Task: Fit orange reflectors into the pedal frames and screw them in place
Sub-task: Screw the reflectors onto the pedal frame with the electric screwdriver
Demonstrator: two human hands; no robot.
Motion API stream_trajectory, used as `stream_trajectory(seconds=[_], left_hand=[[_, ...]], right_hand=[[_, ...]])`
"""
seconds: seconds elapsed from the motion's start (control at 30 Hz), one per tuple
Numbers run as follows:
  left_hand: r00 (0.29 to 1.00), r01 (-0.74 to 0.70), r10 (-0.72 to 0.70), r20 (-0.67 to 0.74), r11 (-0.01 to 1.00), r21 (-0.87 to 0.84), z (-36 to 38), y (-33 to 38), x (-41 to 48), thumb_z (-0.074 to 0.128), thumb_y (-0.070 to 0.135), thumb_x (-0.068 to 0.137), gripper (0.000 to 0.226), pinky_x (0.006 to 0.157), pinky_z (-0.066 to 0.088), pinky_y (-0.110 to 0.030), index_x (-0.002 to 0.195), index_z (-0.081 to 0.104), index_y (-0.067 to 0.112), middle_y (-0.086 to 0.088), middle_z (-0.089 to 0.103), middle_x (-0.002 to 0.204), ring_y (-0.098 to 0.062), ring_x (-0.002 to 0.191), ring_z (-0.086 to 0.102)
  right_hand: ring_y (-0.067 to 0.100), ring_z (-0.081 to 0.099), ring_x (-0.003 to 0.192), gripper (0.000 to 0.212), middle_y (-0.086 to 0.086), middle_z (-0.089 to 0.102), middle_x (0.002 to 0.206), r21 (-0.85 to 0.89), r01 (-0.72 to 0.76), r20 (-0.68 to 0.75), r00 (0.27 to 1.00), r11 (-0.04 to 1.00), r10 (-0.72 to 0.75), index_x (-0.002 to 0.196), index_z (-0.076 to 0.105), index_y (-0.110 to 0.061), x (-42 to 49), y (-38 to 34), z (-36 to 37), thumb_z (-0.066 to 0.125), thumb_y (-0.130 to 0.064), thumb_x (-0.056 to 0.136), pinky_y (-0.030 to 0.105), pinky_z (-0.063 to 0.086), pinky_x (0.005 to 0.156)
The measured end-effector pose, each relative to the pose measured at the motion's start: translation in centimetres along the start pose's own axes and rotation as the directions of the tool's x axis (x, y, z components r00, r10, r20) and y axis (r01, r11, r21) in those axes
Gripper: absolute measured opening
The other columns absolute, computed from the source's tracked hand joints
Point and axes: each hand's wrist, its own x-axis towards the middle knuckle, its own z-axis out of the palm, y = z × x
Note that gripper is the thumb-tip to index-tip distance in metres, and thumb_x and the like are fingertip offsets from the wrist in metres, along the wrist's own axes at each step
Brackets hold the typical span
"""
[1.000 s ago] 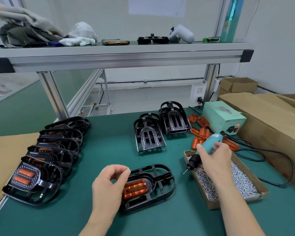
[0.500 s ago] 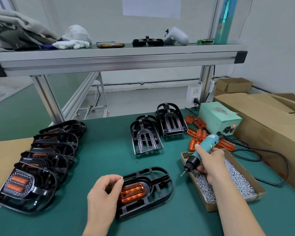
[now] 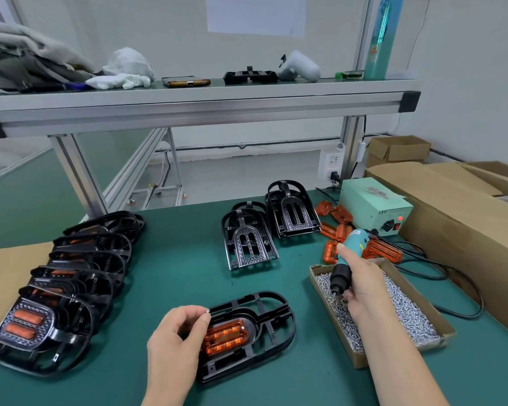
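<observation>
At far left, a row of finished pedals (image 3: 56,303) is lying overlapped on the green bench (image 3: 188,259), with orange showing through the nearest one; nothing there is changing. Toward centre, the left hand (image 3: 175,338) is resting against the near-left end of the working pedal frame (image 3: 255,313), thumb and forefinger curled and pinching what appears to be a small silver screw (image 3: 207,311) — the same posture as half a second ago. Within that frame the orange reflector (image 3: 225,336) is sitting in its recess; whether any screw is already in it is too small to tell. Behind, two empty frames (image 3: 248,244) are waiting.

At right, the change is occurring: the right hand (image 3: 364,288), wrapped around the teal electric screwdriver (image 3: 351,250), is now tipping the tool steeply down, so that its bit — a second ago hovering above the box edge and aimed leftward — is dipping into the loose screws in the cardboard box (image 3: 339,323). Judged from this, the bit is collecting a screw, and driving it into the seated reflector is the step ahead; loose reflectors (image 3: 383,250) are lying beyond the box.
</observation>
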Motion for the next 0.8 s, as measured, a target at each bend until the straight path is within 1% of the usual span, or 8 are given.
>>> stream_trajectory(seconds=[0.07,0.2,0.3,0.37,0.43,0.57,0.63,0.8], left_hand=[[1.000,0.004,-0.004,0.003,1.000,0.007,0.0,0.0,0.0,0.076,0.013,0.085,0.030,0.072,0.052,-0.018,0.079,0.071,0.042,0.010,0.073,0.087,-0.003,0.076,0.065],[1.000,-0.002,0.002,-0.006,1.000,0.008,0.0,0.1,-0.1,0.076,0.013,0.085,0.030,0.071,0.050,-0.015,0.079,0.072,0.042,0.009,0.074,0.087,-0.004,0.077,0.066],[1.000,-0.011,0.012,-0.007,1.000,0.008,0.0,0.3,-0.2,0.076,0.013,0.085,0.029,0.073,0.051,-0.018,0.080,0.072,0.041,0.009,0.073,0.088,-0.004,0.077,0.065],[1.000,-0.019,0.019,-0.008,1.000,0.012,0.0,0.4,-0.3,0.076,0.013,0.085,0.029,0.073,0.051,-0.019,0.080,0.071,0.042,0.011,0.073,0.088,-0.002,0.077,0.065],[1.000,-0.030,0.030,-0.008,0.999,0.019,-0.1,0.6,-0.4,0.076,0.012,0.084,0.030,0.075,0.051,-0.022,0.080,0.071,0.042,0.015,0.072,0.084,-0.002,0.078,0.065],[0.999,-0.045,0.046,-0.014,0.999,0.025,0.0,0.8,-0.6,0.079,0.008,0.082,0.034,0.079,0.051,-0.028,0.079,0.072,0.041,0.019,0.070,0.077,-0.007,0.077,0.067],[0.998,-0.063,0.063,-0.004,0.998,0.031,0.1,0.9,-0.7,0.080,0.008,0.081,0.034,0.080,0.051,-0.027,0.079,0.072,0.041,0.017,0.070,0.078,-0.008,0.079,0.068],[0.986,-0.164,0.163,0.013,0.983,0.077,0.2,1.9,-1.1,0.081,0.006,0.078,0.035,0.076,0.043,-0.006,0.081,0.071,0.039,0.012,0.071,0.084,-0.003,0.083,0.064]], right_hand=[[0.011,0.048,0.051,0.022,0.002,0.049,0.071,0.097,-0.036,0.022,0.999,0.995,0.034,0.097,0.057,-0.010,-0.6,-0.3,0.3,0.073,-0.022,0.089,0.019,0.040,0.041],[0.007,0.051,0.043,0.015,0.003,0.049,0.072,0.230,-0.042,0.125,0.992,0.972,0.014,0.095,0.054,-0.009,-2.1,-0.6,1.3,0.068,-0.009,0.089,0.019,0.044,0.040],[0.010,0.049,0.055,0.030,0.002,0.049,0.078,0.312,-0.023,0.207,0.977,0.950,-0.045,0.104,0.050,-0.012,-3.5,-0.5,2.4,0.070,-0.004,0.083,0.024,0.047,0.051],[0.011,0.048,0.057,0.046,0.002,0.049,0.077,0.368,-0.020,0.266,0.960,0.930,-0.085,0.108,0.051,-0.013,-4.5,-0.6,3.1,0.079,-0.006,0.073,0.021,0.047,0.050],[0.012,0.053,0.055,0.057,0.001,0.052,0.076,0.376,-0.005,0.307,0.944,0.927,-0.120,0.115,0.053,-0.015,-5.4,-0.7,3.8,0.083,-0.017,0.067,0.020,0.049,0.048],[0.017,0.057,0.054,0.067,0.002,0.057,0.069,0.404,0.017,0.392,0.900,0.914,-0.190,0.124,0.053,-0.020,-6.7,-0.5,4.8,0.087,-0.031,0.068,0.026,0.056,0.059],[0.018,0.056,0.052,0.064,0.004,0.057,0.065,0.427,-0.015,0.405,0.897,0.904,-0.176,0.123,0.055,-0.016,-7.1,-0.4,5.1,0.087,-0.032,0.070,0.027,0.056,0.058],[0.015,0.054,0.053,0.036,0.003,0.055,0.064,0.400,-0.082,0.452,0.884,0.913,-0.119,0.102,0.067,-0.010,-7.4,0.0,5.7,0.078,-0.033,0.077,0.021,0.050,0.052]])
